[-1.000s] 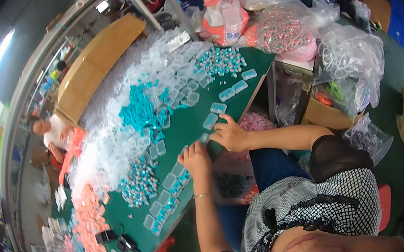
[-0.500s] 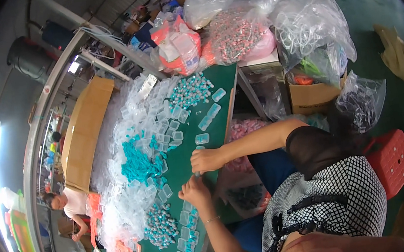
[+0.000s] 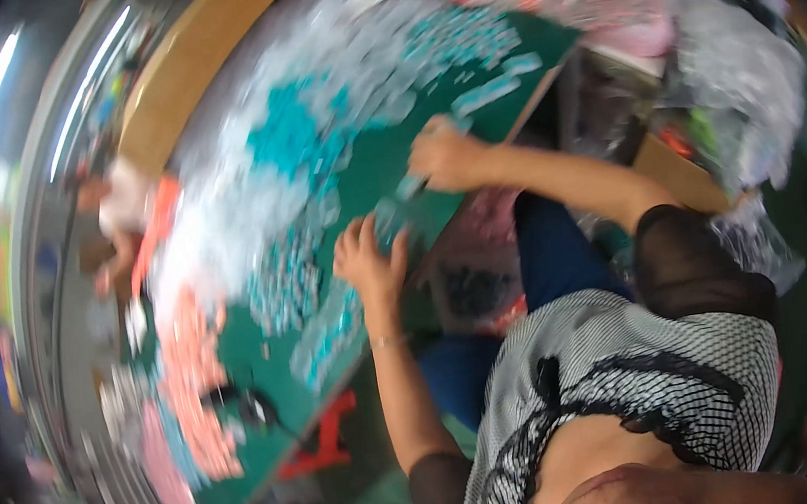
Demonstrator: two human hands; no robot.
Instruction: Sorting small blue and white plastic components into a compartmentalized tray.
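Note:
The picture is smeared by motion. My left hand [image 3: 369, 256] lies flat with fingers spread at the near edge of a green table [image 3: 353, 172], beside a row of small clear packets with teal pieces [image 3: 328, 332]. My right hand [image 3: 447, 156] is further along the same edge, curled over a small clear packet [image 3: 409, 187]; whether it grips the packet is too blurred to tell. A heap of clear packets [image 3: 237, 212] and a teal pile [image 3: 283, 136] cover the table beyond both hands.
Orange and pink pieces [image 3: 191, 369] lie at the table's left end. A cardboard sheet [image 3: 189, 67] runs along the far side, where another person [image 3: 120, 201] sits. Filled plastic bags [image 3: 756, 88] and a cardboard box [image 3: 676, 173] stand to my right. A red stool [image 3: 320, 433] is below the table.
The view has swung and blurred. My hands remain at the table's near edge, the right one now bent over a packet closer to the left one.

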